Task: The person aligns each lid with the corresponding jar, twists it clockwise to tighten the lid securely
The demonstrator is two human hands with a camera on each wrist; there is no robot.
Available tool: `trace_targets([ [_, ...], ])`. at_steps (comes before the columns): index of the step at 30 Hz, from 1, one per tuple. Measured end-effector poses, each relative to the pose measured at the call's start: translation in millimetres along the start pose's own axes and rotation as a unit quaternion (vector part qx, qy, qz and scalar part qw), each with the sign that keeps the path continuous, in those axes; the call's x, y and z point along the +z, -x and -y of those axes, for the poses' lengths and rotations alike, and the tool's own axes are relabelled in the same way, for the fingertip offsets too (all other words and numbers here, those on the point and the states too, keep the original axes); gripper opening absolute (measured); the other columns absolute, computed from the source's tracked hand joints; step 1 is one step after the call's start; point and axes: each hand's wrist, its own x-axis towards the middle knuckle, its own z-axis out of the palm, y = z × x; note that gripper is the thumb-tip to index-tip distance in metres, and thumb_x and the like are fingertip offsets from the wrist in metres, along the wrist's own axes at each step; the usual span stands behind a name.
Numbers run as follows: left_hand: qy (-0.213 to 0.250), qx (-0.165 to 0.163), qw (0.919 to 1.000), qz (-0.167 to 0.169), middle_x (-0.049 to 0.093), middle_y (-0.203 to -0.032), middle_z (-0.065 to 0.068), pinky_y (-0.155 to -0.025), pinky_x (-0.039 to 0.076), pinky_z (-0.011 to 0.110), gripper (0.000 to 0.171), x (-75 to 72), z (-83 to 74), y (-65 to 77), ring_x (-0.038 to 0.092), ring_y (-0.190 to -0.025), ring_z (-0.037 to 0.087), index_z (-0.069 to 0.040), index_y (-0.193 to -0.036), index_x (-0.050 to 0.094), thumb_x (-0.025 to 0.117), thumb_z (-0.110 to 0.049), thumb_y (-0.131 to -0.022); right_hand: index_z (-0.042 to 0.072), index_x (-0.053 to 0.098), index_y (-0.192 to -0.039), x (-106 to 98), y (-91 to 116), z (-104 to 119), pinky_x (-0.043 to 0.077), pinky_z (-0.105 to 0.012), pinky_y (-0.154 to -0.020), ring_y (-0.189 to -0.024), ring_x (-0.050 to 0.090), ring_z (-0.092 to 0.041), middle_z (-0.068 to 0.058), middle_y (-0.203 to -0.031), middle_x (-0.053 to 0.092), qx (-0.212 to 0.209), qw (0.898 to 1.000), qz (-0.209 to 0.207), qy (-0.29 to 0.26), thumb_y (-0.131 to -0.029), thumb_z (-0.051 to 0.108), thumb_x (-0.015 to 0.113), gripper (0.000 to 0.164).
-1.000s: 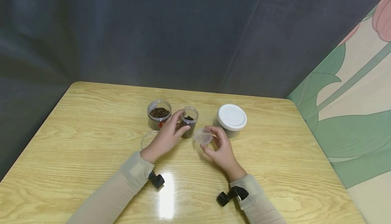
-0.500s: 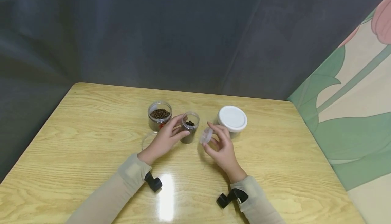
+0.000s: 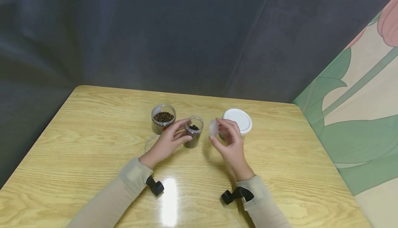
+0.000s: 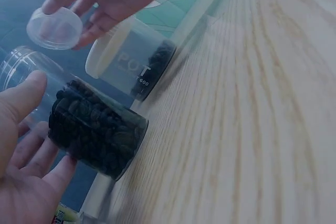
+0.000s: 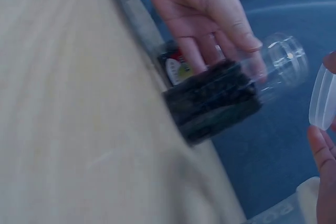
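My left hand (image 3: 166, 145) grips a tall clear jar (image 3: 193, 136) from its left side, thumb on the near side and fingers behind. Dark beans (image 4: 100, 124) fill much of this jar, and its mouth is uncovered. Just right of the rim, my right hand (image 3: 232, 145) pinches a small translucent lid (image 3: 213, 128) between thumb and fingers. The lid is tilted up on edge, apart from the jar. In the right wrist view the lid (image 5: 323, 98) shows at the right edge, facing the jar's mouth (image 5: 286, 61).
Left of the tall jar stands a wider clear jar (image 3: 163, 118) of brown beans, uncovered. A clear round lid (image 3: 150, 144) lies partly behind my left hand. A tub with a white lid (image 3: 238, 119) stands behind my right hand. A dark curtain (image 3: 186, 34) hangs beyond the wooden table (image 3: 109, 117).
My right hand has turned the lid from nearly flat to on edge and moved it slightly right and away from me. The tall jar, in my left hand, has come slightly nearer.
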Motion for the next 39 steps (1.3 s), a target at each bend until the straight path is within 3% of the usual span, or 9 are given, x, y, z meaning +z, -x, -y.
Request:
trace_targets([
  [7, 0.007, 0.000, 1.0000, 0.004, 0.044, -0.154, 0.012, -0.111, 0.042, 0.025, 0.062, 0.3, 3.7, 1.1, 0.043, -0.142, 0.027, -0.008, -0.154, 0.040, 0.067, -0.013, -0.098, -0.013, 0.061, -0.127, 2, -20, 11, 0.053, -0.022, -0.093, -0.105, 0.056, -0.017, -0.029, -0.123, 0.057, -0.013, 0.999, 0.003, 0.030, -0.077, -0.020, 0.075, 0.053],
  [11, 0.001, 0.007, 1.0000, 0.004, 0.045, -0.153, 0.015, -0.112, 0.042, 0.028, 0.062, 0.1, 4.4, 1.6, 0.045, -0.141, 0.030, -0.005, -0.154, 0.039, 0.066, -0.014, -0.099, -0.008, 0.064, -0.129, 3, -28, 15, 0.054, -0.023, -0.094, -0.105, 0.059, -0.020, -0.024, -0.125, 0.062, -0.002, 0.997, 0.017, 0.079, -0.080, -0.012, 0.079, 0.051],
  [16, -0.004, 0.010, 0.9999, 0.006, 0.045, -0.153, 0.016, -0.113, 0.041, 0.028, 0.063, -1.2, 5.3, 1.9, 0.045, -0.140, 0.030, -0.004, -0.154, 0.038, 0.065, -0.015, -0.099, 0.002, 0.070, -0.128, 5, -35, 19, 0.053, -0.044, -0.101, -0.114, 0.062, -0.026, -0.013, -0.129, 0.066, -0.010, 0.983, 0.052, 0.178, -0.083, 0.004, 0.083, 0.046],
  [20, -0.004, 0.008, 0.9999, 0.010, 0.043, -0.155, 0.014, -0.113, 0.040, 0.027, 0.063, -2.9, 5.8, 2.1, 0.044, -0.141, 0.028, -0.007, -0.155, 0.037, 0.065, -0.016, -0.100, 0.004, 0.073, -0.124, 8, -41, 22, 0.050, -0.048, -0.101, -0.118, 0.060, -0.030, -0.013, -0.129, 0.067, -0.053, 0.970, 0.077, 0.223, -0.082, 0.008, 0.084, 0.043],
  [23, -0.002, 0.004, 0.9999, 0.014, 0.043, -0.155, 0.013, -0.113, 0.040, 0.027, 0.062, -3.7, 5.9, 2.4, 0.044, -0.142, 0.027, -0.008, -0.156, 0.037, 0.064, -0.017, -0.100, 0.004, 0.074, -0.122, 11, -46, 25, 0.053, -0.045, -0.093, -0.117, 0.059, -0.031, -0.013, -0.130, 0.067, -0.077, 0.964, 0.091, 0.238, -0.081, 0.010, 0.085, 0.042],
  [39, -0.006, 0.011, 0.9999, 0.011, 0.042, -0.156, 0.013, -0.115, 0.040, 0.030, 0.059, -5.7, 9.9, 1.8, 0.042, -0.143, 0.027, -0.006, -0.154, 0.039, 0.063, -0.015, -0.101, 0.006, 0.076, -0.118, 22, -49, 24, 0.052, -0.046, -0.096, -0.114, 0.057, -0.031, -0.014, -0.132, 0.065, -0.104, 0.949, 0.149, 0.257, -0.083, 0.013, 0.084, 0.036],
])
